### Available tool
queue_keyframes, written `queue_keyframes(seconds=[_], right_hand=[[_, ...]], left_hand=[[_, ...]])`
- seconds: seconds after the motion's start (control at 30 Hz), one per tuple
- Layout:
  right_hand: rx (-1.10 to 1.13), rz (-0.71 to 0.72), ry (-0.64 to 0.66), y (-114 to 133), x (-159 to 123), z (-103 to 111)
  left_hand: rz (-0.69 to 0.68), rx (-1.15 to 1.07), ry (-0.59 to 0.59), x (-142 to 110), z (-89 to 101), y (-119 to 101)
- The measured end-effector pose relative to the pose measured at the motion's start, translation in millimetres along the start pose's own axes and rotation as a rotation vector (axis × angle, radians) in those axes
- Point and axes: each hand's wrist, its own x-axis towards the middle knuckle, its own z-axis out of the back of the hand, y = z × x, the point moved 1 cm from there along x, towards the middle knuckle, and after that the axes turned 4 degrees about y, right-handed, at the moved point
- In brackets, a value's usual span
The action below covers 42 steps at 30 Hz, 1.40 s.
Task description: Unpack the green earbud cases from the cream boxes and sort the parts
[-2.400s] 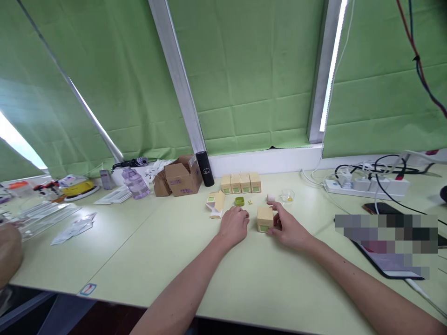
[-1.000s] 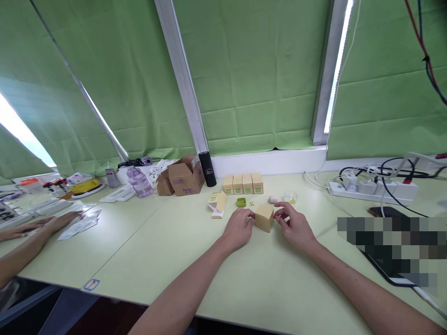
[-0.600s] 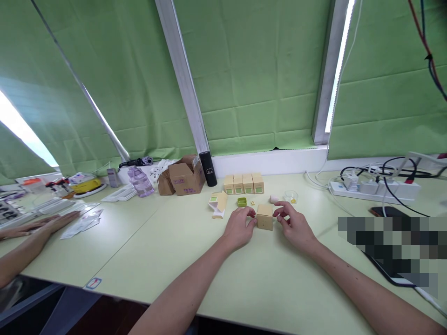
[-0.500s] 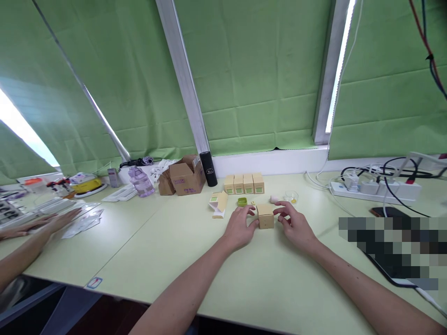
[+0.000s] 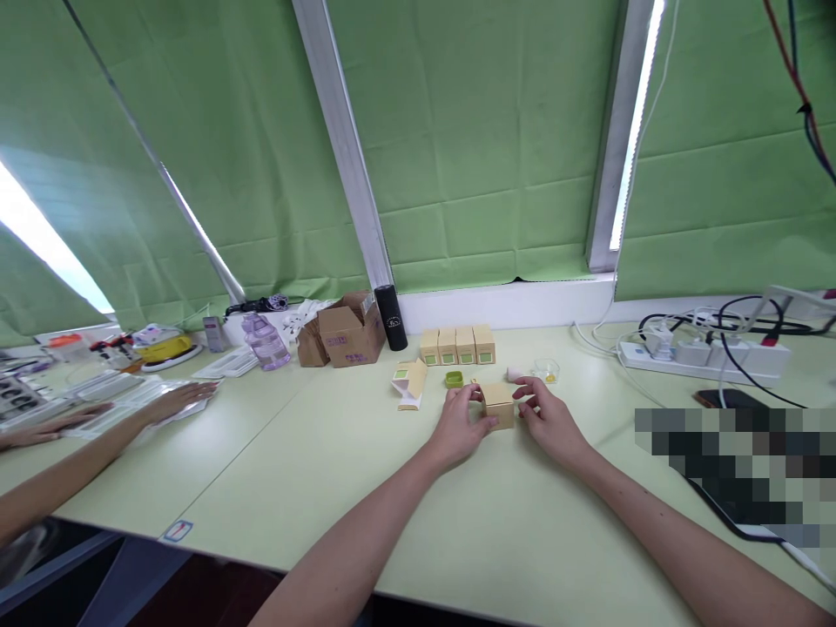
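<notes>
On the table, between the two hands: a small tan box, upright, with a plain front face. Held at its left edge by the left hand, thumb on the front face and fingers at the left side. Just beside the opposite side, the right hand, loosely curled and partly open, with nothing visibly gripped; cannot tell about any light fingertip contact with the box.

Just behind: a small green container, a tiny yellow piece, a pale pink piece and a clear dish with something yellow inside. Left of the green container, an opened carton with a green label. Farther back, a row of four small boxes, side by side, green-marked at the front.

Beyond, toward the left: a black cylinder, an open brown cardboard box and a purple-tinted bottle. At far left, another person's hand over clear packaging.

Toward the right, a white power strip with plugs and tangled cables, and nearer, a device, mostly pixelated. Behind everything, green curtains.
</notes>
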Motion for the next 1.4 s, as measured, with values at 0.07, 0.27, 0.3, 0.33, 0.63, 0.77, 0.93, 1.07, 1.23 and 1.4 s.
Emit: queue_keyframes(seconds=[0.07,0.27,0.3,0.33,0.63,0.77,0.93,1.07,1.23,1.4], right_hand=[[-0.018,0.018,-0.022,6.2,-2.0,0.1],[-0.064,0.105,-0.086,26.9,-9.8,1.0],[-0.077,0.121,-0.089,29.3,-11.3,0.8],[-0.095,0.137,-0.091,31.5,-12.8,0.5],[-0.211,0.223,-0.091,44.5,-25.2,-2.9],[-0.197,0.236,-0.096,42.2,-24.2,-3.9],[-0.167,0.254,-0.103,41.5,-22.9,-4.3],[-0.144,0.259,-0.107,44.5,-23.3,-3.3],[-0.129,0.224,-0.1,47.3,-25.2,-1.9],[-0.105,0.178,-0.073,49.8,-26.7,-0.9]], left_hand=[[-0.001,0.016,-0.009,-1.1,0.3,-2.1],[-0.188,0.22,-0.065,-8.1,6.1,-11.9],[-0.234,0.271,-0.077,-9.0,6.8,-13.2],[-0.28,0.322,-0.09,-9.7,7.3,-14.3],[-0.606,0.635,-0.235,-11.1,4.0,-18.6],[-0.65,0.689,-0.278,-11.7,2.9,-18.6],[-0.659,0.719,-0.298,-13.4,3.0,-20.0],[-0.599,0.701,-0.245,-15.2,3.7,-22.4],[-0.55,0.644,-0.193,-16.3,4.1,-21.7],[-0.562,0.632,-0.205,-16.2,4.8,-20.0]])
